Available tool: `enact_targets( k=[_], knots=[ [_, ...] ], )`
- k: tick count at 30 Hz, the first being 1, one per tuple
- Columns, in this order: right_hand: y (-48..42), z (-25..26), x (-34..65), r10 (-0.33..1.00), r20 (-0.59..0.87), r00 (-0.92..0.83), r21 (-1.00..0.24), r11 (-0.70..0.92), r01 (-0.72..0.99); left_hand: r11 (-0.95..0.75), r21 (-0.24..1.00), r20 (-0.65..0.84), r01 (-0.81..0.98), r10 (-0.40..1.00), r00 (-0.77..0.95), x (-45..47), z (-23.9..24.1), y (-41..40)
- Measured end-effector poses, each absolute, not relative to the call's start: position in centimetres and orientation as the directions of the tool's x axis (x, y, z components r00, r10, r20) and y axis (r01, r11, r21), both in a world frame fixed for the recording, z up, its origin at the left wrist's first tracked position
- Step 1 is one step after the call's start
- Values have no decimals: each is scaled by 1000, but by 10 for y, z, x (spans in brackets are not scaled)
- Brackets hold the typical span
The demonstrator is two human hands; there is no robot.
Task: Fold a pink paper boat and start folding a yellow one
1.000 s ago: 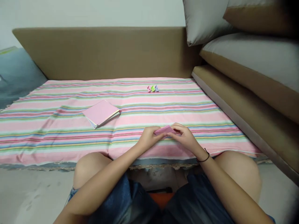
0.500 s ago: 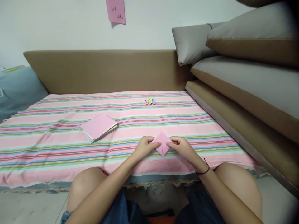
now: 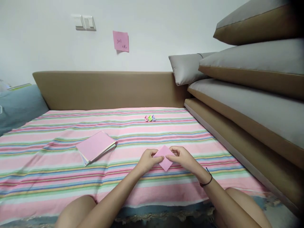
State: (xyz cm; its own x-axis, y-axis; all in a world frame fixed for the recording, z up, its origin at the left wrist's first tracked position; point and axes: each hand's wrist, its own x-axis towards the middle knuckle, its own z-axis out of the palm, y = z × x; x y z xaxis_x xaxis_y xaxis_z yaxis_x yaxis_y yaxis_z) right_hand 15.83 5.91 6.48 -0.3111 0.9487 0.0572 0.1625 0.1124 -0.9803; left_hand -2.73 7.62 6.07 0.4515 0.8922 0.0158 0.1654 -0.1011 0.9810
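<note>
Pinching a folded pink paper (image 3: pixel 165 165) from both sides just right of the frame's centre, below mid-height. Gripping its left corner with the left hand (image 3: pixel 149 160) and its right corner with the right hand (image 3: pixel 184 157). Laying both thumbs on the upper face, tip towards tip close to the middle, and tucking the other fingers behind, partly out of sight. Pressing hard or only lightly: impossible to tell. Presenting the paper as a diamond, pointing one corner to the top of the frame and one to the bottom, with no clear long axis. Spanning it straight across, with neither hand nearer than the other, and leaving top and bottom corners free of fingers.

Working over a striped cloth (image 3: pixel 71 182), touching or just above it: not possible to tell. Facing, beyond the grip and slightly to the left, a row of three small folded pieces (image 3: pixel 150 118) in pink, green and violet. Having a stack of paper sheets (image 3: pixel 96 146) at left of frame, well apart from the grip and nearer to the left hand. Wearing a dark cord (image 3: pixel 210 181) on the right wrist, towards lower right.
</note>
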Motion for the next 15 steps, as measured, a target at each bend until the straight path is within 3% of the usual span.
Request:
enact_targets(
  k=[8, 15],
  knots=[
    [65, 31, 172, 964, -44, -261, -996, -23, 83, 70, 993, -102, 97, 919, 381, -53, 30, 80],
    [60, 12, 165, 945, -106, -311, -994, -101, 35, -39, 994, 8, 102, 958, 287, -58, 46, 76]
  ],
)
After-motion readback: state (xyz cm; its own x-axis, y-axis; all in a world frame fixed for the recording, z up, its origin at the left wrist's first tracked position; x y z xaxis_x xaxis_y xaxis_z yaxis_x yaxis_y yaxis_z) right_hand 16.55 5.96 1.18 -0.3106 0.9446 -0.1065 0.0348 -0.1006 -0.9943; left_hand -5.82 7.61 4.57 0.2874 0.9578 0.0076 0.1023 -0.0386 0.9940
